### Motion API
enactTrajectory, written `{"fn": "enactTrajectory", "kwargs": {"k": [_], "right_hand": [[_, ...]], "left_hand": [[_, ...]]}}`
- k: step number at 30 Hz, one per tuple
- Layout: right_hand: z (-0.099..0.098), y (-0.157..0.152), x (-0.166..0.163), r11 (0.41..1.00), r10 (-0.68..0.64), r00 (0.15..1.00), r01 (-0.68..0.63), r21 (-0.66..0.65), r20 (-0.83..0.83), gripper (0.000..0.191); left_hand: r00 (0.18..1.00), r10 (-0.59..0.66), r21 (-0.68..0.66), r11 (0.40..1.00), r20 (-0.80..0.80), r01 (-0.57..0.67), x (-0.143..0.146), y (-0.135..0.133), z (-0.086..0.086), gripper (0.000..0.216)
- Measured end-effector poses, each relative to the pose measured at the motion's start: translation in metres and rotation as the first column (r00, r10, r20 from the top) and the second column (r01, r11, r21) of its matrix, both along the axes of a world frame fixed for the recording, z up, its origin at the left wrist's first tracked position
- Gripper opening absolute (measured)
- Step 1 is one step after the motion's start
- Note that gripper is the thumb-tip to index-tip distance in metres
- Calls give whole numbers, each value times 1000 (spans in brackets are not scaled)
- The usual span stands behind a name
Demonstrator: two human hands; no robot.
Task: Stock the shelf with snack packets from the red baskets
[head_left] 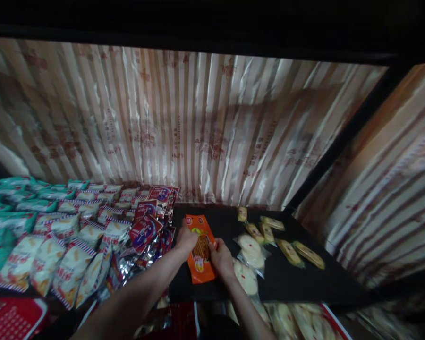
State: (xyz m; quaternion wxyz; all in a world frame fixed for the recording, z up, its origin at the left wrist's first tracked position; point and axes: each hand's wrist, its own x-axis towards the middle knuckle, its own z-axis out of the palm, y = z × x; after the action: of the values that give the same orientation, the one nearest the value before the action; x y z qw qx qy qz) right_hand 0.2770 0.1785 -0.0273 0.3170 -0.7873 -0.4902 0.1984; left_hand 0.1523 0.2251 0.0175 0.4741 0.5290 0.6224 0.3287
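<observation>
An orange snack packet (200, 250) lies flat on the black shelf (297, 278). My left hand (185, 239) rests closed on the packet's left edge, fingers curled against it. My right hand (220, 256) grips the packet's right edge with its fingers closed. Both forearms reach in from the bottom of the view.
Red foil packets (147, 226) and rows of white and teal snack bags (60, 245) fill the shelf to the left. Clear bags of pale round cakes (250, 251) and several yellow wrapped bars (290, 252) lie to the right. Striped paper lines the back and right walls. A red basket (14, 318) sits at lower left.
</observation>
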Motion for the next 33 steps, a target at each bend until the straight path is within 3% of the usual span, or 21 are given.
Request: {"fn": "enactTrajectory", "kwargs": {"k": [5, 12, 17, 23, 30, 33], "right_hand": [[-5, 14, 0, 996, 36, 983, -19, -92, 180, 24], [-12, 52, -5, 997, -40, 995, 46, -61, 96, 32], [-9, 84, -9, 994, -80, 996, 83, -64, 51, 30], [-12, 114, -12, 993, -103, 994, 106, -54, 41, 30], [-18, 131, -13, 997, -78, 996, 78, 6, 30, 35], [-25, 134, -13, 991, -54, 998, 48, 123, 40, 41]], "left_hand": [[992, -52, -14, 999, -117, 51, 11, 12, -9, 68], [932, -74, -20, 997, -354, 71, 19, 27, -18, 84], [891, -183, -32, 982, -415, 187, 27, 35, -30, 73], [849, -248, -133, 969, -466, 210, 31, 44, -37, 62], [845, -219, -95, 976, -489, 198, 29, 60, -52, 57], [840, -197, -73, 980, -506, 186, 28, 63, -55, 58]]}}
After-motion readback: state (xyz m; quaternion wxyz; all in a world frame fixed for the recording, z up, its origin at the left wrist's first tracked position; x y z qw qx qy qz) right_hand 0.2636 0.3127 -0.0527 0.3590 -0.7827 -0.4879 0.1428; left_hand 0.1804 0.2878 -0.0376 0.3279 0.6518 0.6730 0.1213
